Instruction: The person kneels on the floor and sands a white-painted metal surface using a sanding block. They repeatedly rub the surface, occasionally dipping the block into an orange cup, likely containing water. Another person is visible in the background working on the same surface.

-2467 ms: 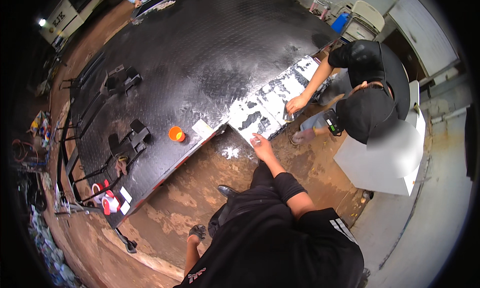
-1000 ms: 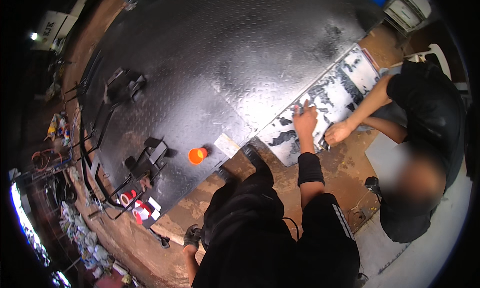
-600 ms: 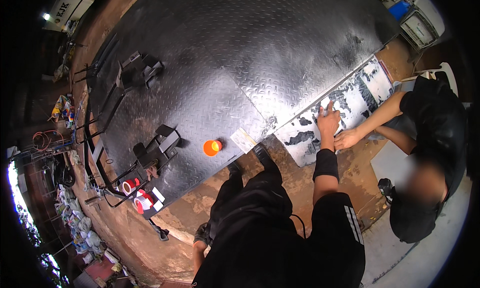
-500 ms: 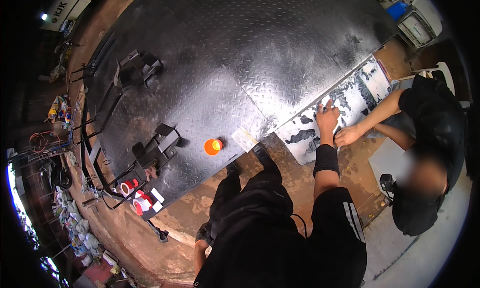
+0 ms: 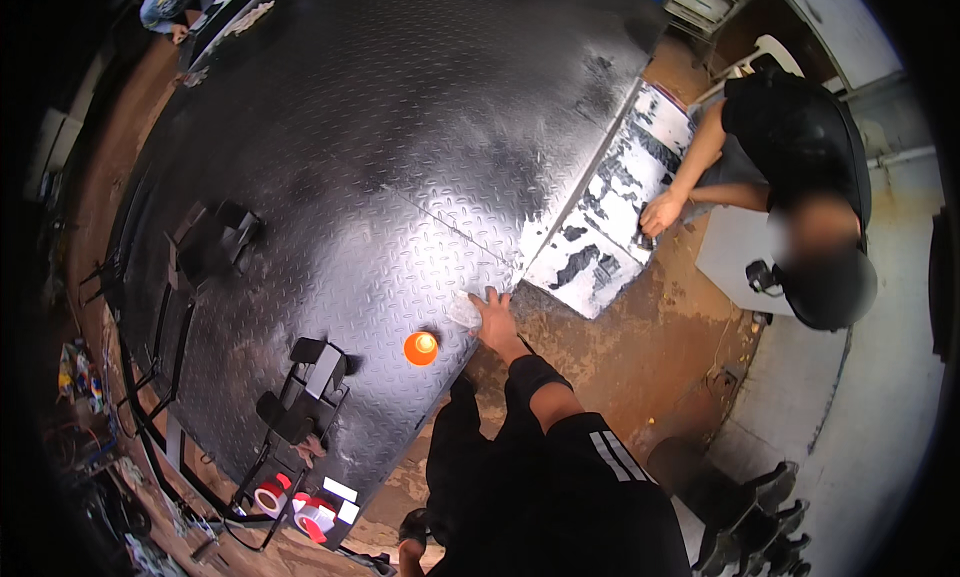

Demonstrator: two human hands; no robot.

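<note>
My right hand (image 5: 493, 322) reaches over the near edge of the black checkered metal plate (image 5: 340, 227). Its fingers are apart and come against a small whitish rectangular piece (image 5: 462, 309), partly covered by the hand. Just left of it stands an orange cup (image 5: 420, 349) with something yellowish inside. My left hand (image 5: 411, 550) hangs low at my side; something dark covers its end and its fingers do not show. A co-worker's hand (image 5: 658, 217) is at the near edge of a white panel with black patches (image 5: 600, 237).
The co-worker (image 5: 800, 127) in black crouches at the right by a pale board (image 5: 735, 262). Red-and-white tape rolls (image 5: 314, 517) lie on the plate's near left corner. Black metal brackets (image 5: 320, 367) stand along the left side. Another person (image 5: 170, 7) is at the far left.
My right hand has left the patched white panel and moved left to the whitish piece. The view has turned, and another person has come into sight at the far left.
</note>
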